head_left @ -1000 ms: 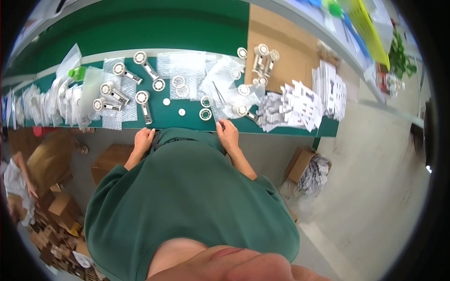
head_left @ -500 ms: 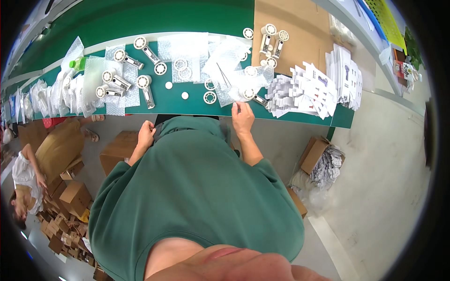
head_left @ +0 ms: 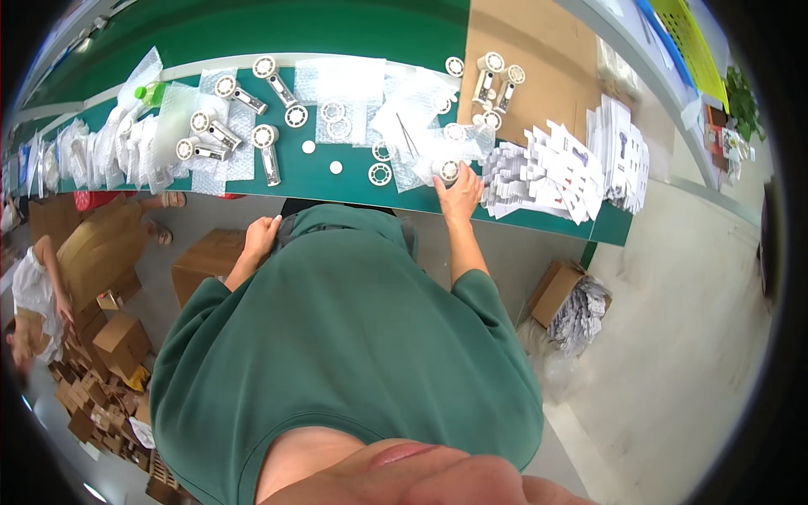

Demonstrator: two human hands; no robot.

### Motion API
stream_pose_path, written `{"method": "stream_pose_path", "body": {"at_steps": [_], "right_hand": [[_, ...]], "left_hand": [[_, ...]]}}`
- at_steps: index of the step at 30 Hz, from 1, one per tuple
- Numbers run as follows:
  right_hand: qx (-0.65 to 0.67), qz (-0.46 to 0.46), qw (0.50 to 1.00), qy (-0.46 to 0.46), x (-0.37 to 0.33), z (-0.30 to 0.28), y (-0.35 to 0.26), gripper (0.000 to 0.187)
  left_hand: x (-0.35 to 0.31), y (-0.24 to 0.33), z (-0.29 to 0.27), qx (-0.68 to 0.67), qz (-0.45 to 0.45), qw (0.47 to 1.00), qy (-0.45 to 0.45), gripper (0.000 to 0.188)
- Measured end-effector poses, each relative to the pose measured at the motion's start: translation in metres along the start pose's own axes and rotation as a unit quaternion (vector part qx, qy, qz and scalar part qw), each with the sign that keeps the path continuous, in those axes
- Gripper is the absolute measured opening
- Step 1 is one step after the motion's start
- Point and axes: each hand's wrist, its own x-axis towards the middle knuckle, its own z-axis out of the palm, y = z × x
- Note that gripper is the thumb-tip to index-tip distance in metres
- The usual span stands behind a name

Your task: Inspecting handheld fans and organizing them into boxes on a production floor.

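Observation:
My right hand (head_left: 460,198) is at the table's front edge, fingers curled round a white device with a round slotted head (head_left: 447,171), which looks like a small handheld fan. Its handle is hidden under the hand. My left hand (head_left: 262,236) hangs beside my waist with the fingers curled in, close to a dark strap; whatever they hold, if anything, does not show. Bubble wrap (head_left: 405,139) lies beyond the right hand, with dark tweezers (head_left: 406,133) on top. White slotted rings (head_left: 380,174) and a white disc (head_left: 336,167) lie to the left of that hand.
Folded white printed boxes (head_left: 547,172) are stacked to the right on the green table (head_left: 362,194). More fan-like devices (head_left: 266,156) stretch along the left, beside bagged items (head_left: 126,156). Others rest on a cardboard sheet (head_left: 547,63). A carton (head_left: 555,290) stands on the floor; another person (head_left: 38,286) is at far left.
My right hand has moved forward and to the right, from the table edge onto the white device, and closed round it. My left hand stays by my waist.

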Motion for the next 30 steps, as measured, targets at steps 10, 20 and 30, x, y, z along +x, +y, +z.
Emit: {"method": "stream_pose_path", "body": {"at_steps": [10, 20, 30], "right_hand": [[0.014, -0.068, 0.997, 0.015, 0.005, 0.01, 0.016, 0.063], [0.033, -0.075, 0.996, -0.029, 0.017, -0.018, 0.008, 0.06], [0.618, -0.01, 0.772, -0.15, 0.003, -0.13, -0.103, 0.066]], "left_hand": [[-0.002, 0.025, -0.002, -0.048, -0.006, 0.994, -0.098, 0.04], [-0.009, 0.004, 0.018, -0.03, 0.013, 0.992, -0.123, 0.053], [-0.028, 0.144, -0.086, -0.13, 0.154, 0.979, -0.006, 0.05]]}}
